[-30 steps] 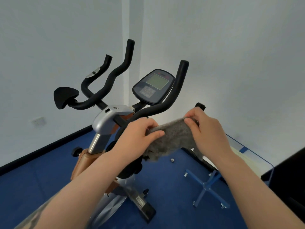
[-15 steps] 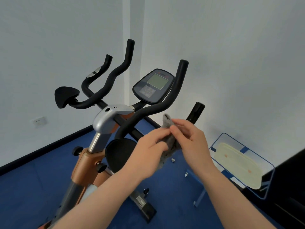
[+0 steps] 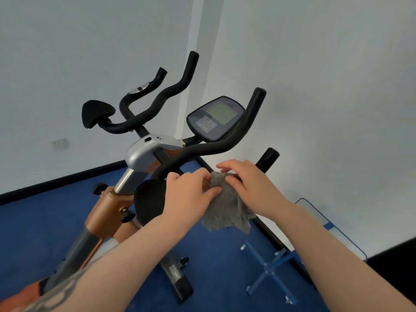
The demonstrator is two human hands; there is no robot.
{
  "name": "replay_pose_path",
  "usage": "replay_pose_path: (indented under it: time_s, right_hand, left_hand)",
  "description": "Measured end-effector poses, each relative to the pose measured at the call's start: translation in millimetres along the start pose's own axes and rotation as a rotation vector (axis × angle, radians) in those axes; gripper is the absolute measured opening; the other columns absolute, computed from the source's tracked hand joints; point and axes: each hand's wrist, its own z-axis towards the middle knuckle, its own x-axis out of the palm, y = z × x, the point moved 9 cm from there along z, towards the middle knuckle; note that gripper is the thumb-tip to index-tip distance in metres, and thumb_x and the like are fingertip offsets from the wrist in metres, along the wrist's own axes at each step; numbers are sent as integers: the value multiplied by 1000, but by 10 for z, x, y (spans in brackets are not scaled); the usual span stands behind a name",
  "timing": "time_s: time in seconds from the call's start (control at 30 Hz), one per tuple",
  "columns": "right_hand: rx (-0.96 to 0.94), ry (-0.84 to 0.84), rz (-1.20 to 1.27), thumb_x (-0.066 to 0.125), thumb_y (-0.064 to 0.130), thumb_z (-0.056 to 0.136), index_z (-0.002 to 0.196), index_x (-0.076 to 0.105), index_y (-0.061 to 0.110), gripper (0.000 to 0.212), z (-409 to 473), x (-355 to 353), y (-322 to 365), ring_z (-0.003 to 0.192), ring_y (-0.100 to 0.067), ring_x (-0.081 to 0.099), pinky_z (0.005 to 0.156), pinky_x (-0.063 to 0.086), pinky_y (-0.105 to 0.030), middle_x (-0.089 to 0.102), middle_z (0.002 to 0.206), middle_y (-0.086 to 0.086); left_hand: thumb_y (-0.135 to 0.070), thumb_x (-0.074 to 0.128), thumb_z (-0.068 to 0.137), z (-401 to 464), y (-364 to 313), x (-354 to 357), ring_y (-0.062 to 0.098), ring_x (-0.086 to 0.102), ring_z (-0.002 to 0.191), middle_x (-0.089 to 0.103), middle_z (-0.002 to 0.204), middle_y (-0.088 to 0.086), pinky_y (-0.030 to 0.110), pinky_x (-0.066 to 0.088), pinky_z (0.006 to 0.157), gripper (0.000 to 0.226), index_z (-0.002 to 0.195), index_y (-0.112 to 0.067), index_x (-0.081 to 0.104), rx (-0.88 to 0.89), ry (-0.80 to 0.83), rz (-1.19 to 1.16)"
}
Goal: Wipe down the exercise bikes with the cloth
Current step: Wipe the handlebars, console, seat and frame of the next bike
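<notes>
The fuzzy grey cloth (image 3: pixel 225 208) hangs bunched between both hands, its top pinched by the left hand (image 3: pixel 191 194) fingers and right hand (image 3: pixel 249 185) fingers, just below the exercise bike's curved black foam handlebar (image 3: pixel 216 147).

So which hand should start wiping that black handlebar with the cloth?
Probably the left hand. It sits right beside the near handlebar, and its fingers already pinch the cloth. The right hand holds the cloth farther from it.
</notes>
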Motion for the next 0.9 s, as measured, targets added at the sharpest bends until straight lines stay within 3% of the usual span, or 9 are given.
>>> replay_pose_path:
  time_s: [0.1,0.2,0.33,0.4,0.5,0.6,0.67,0.77,0.9]
  right_hand:
    - [-115,-27,-287,55,10,94,118,64,16,26,1,38,6,101,-21,53,88,41,-39,66,110,3]
    - [-116,-129,-426,64,10,89,109,70,16,22,43,-115,80,104,-25,56,86,38,-36,68,105,2]
    - [-184,-441,-290,50,9,86,96,71,14,24,-310,-301,394,91,-19,58,77,43,-30,66,94,0]
    - [-106,-385,-124,42,15,89,107,69,14,32,-489,-70,377,96,-18,59,78,50,-30,65,104,-1]
    - [45,-313,-72,58,4,88,123,61,12,37,-609,225,158,114,-22,56,88,54,-35,59,126,-5]
    - [-109,-258,-338,77,1,71,111,69,8,41,-478,226,92,112,-28,61,104,43,-41,66,116,-9]
    - [-174,-230,-422,78,1,69,103,72,10,36,-346,96,-9,109,-26,63,112,31,-40,69,108,-5]
    - [-223,-250,-471,70,6,75,102,72,12,27,-289,-35,3,109,-24,63,112,25,-42,70,105,-1]
    - [-312,-216,-367,42,15,87,110,69,12,36,-425,279,311,107,-21,61,110,36,-39,69,108,-1]
  left_hand:
    - [-56,53,90,21,-13,125,13,56,81,63,81,-11,35,17,73,24,89,-33,48,20,22,166]
    - [-58,53,91,81,65,195,13,52,84,61,80,-11,35,17,74,26,87,-33,54,-44,80,162]
    - [-62,54,88,75,148,198,11,47,81,56,69,-12,35,21,75,35,67,-34,51,-103,68,147]
    - [-62,51,89,32,148,159,11,48,84,55,72,-12,33,20,75,33,69,-36,57,-96,24,206]
    - [-61,47,91,-37,152,84,11,46,91,55,83,-14,33,18,78,33,80,-36,66,-100,-35,285]
    - [-59,48,91,-55,187,65,12,45,100,56,94,-16,33,16,86,32,86,-36,70,-125,-42,291]
    - [-59,49,91,-42,192,75,11,45,101,57,95,-16,33,14,86,31,87,-36,70,-129,-34,288]
    - [-60,52,89,-35,208,89,9,45,96,56,91,-16,31,13,85,28,80,-38,67,-140,-29,273]
    - [-51,55,90,-54,202,63,7,49,91,57,85,-16,30,17,87,20,77,-37,64,-147,-57,230]
